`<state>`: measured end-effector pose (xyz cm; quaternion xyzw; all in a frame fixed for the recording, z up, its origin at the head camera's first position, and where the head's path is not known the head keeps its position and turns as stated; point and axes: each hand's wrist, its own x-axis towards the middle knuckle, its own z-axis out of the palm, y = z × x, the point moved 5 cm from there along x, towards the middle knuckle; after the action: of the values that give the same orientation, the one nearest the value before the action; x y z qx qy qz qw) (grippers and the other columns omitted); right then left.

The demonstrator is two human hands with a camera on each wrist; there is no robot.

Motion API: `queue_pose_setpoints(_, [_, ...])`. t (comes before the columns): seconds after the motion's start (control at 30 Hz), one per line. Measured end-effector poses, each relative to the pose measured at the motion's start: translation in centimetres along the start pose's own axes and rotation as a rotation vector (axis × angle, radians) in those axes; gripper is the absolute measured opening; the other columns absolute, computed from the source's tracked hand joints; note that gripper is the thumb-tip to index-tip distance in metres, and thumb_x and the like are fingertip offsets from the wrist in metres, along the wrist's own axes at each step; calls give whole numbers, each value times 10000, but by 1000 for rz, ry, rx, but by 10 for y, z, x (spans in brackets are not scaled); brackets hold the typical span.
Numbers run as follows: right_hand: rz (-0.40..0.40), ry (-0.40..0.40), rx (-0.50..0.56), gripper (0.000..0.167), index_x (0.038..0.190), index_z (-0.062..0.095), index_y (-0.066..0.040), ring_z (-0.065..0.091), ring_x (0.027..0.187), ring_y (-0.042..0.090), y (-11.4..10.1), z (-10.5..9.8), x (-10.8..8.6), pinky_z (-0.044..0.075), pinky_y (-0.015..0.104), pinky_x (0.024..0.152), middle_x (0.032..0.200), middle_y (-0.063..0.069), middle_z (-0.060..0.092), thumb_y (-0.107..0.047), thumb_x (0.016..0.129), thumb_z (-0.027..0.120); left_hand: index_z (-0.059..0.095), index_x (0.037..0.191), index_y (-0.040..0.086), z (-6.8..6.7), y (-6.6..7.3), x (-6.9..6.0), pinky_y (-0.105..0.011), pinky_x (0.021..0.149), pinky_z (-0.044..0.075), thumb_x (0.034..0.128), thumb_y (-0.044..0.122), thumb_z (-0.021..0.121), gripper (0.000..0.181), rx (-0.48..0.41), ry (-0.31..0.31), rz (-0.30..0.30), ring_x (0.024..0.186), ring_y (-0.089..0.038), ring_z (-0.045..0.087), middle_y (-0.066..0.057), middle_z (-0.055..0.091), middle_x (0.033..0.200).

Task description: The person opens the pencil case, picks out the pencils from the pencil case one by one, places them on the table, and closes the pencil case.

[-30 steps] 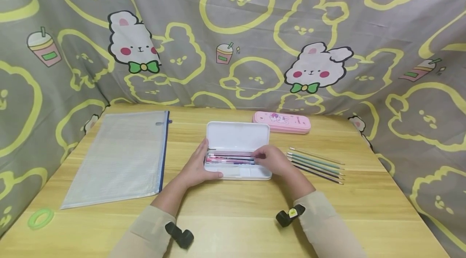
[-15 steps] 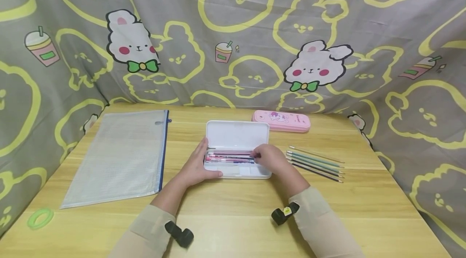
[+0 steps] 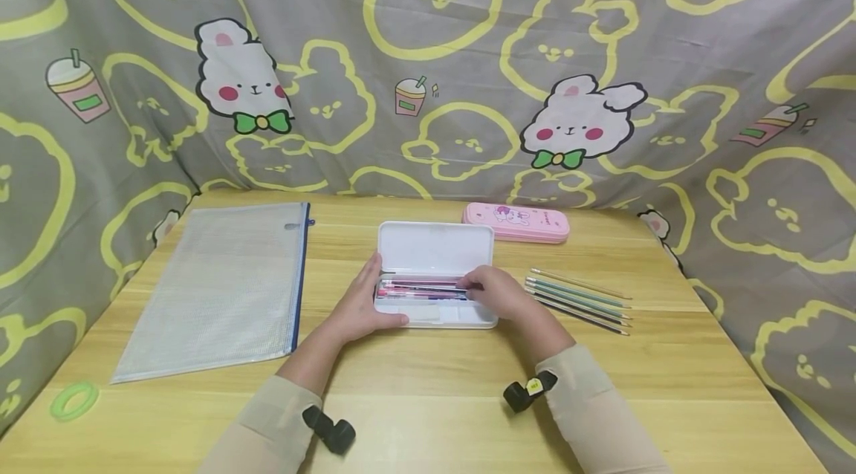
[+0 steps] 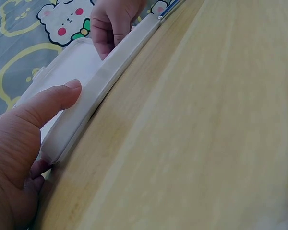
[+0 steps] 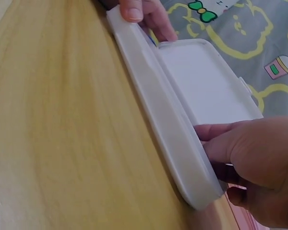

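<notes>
A white pencil case (image 3: 436, 247) stands with its lid raised at the middle of the table, several pens and pencils (image 3: 417, 290) lying lengthwise inside. My left hand (image 3: 360, 308) grips the case's left end, thumb along the front edge; the left wrist view shows that thumb (image 4: 53, 101) on the white wall. My right hand (image 3: 501, 293) reaches over the right end, fingertips down among the pens. In the right wrist view the right hand (image 5: 259, 163) has its fingers dipped behind the front wall (image 5: 168, 129); whether they pinch a pen is hidden.
Several pencils (image 3: 580, 303) lie side by side right of the case. A pink pencil case (image 3: 516, 223) is behind it. At the left lie a mesh zip pouch (image 3: 217, 288) and a green ring (image 3: 74, 401). A patterned curtain (image 3: 461, 80) stands along the table's back.
The right forearm has shifted slightly, its fingertips staying in the case. The left hand keeps its grip at the left end.
</notes>
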<state>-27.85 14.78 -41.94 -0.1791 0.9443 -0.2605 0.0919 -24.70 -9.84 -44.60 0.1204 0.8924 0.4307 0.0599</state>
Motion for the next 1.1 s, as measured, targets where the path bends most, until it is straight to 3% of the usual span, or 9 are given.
queue_pose_setpoints(0.23, [20, -23, 140, 219, 1127, 731, -100, 612, 1072, 238, 8, -7, -6, 477, 466, 1001, 1122, 96, 698, -102, 937, 621, 6, 1581, 82, 0, 1, -1, -526, 1231, 122, 671, 448, 867, 1306, -5, -5, -3, 1533, -336, 29, -112, -15, 1666])
queue_pose_setpoints(0.43, [-14, -29, 229, 227, 1129, 729, -75, 574, 938, 173, 14, -17, -14, 479, 335, 870, 999, 79, 683, -104, 931, 623, 12, 1580, 74, 0, 2, -1, -525, 1232, 118, 672, 442, 866, 1300, -7, -4, -5, 1533, -334, 29, -111, -13, 1666])
queue_pose_setpoints(0.73, [-4, 2, 241, 229, 1130, 723, -72, 544, 873, 154, 39, -42, -38, 464, 294, 764, 952, 62, 675, -149, 942, 617, 9, 1581, 76, 0, 1, -1, -530, 1231, 124, 670, 441, 868, 1304, -11, -3, -10, 1532, -340, 31, -119, -12, 1665])
queue_pose_setpoints(1.1, [80, 70, 200, 261, 1173, 693, -42, 532, 830, 96, 90, -72, -91, 480, 222, 704, 1039, 109, 685, -159, 951, 624, 12, 1580, 72, -1, 1, -1, -536, 1229, 124, 670, 450, 867, 1306, -12, 1, 2, 1530, -347, 33, -125, -10, 1664])
